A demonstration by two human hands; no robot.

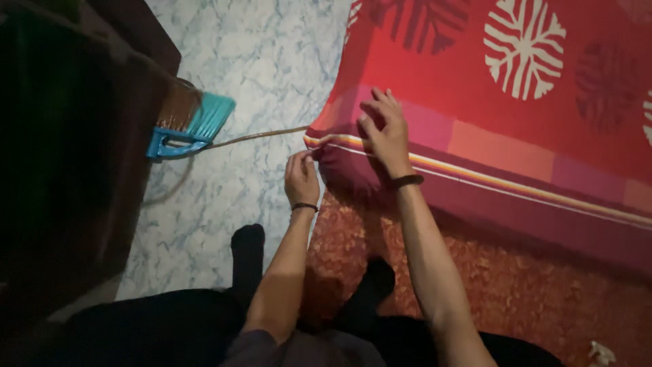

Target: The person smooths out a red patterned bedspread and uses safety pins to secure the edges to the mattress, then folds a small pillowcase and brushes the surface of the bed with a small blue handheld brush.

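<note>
Person stands at the corner of a bed, looking down. Red bedsheet (pixel 489 75) covers the mattress, with white leaf-like round motifs, pink and orange blocks, and a striped band running along the edge. The corner of the sheet sits centre frame, just above the floor.

Left hand (pixel 301 178) is at the very corner, fingers pinched together on the striped hem, thumb and fingertips closed on the fabric edge. Black band on that wrist.

Right hand (pixel 387 132) lies on top of the sheet just beside the corner, palm down, fingers spread apart and slightly curled, pressing the fabric. Not gripping anything that I can see. Dark bracelet on that wrist too. The two hands are near each other, not touching.

Below the bed edge: reddish patterned rug (pixel 516 285) under the person's right side. White-grey marbled floor (pixel 272 61) to the left. Person's feet in dark socks, one on the floor tile, one on the rug.

Teal broom head (pixel 197 126) with brownish bristles leans at left, against a dark piece of furniture (pixel 68 149); details lost in shadow. A thin cord (pixel 258 136) runs from the broom area toward the sheet corner.
</note>
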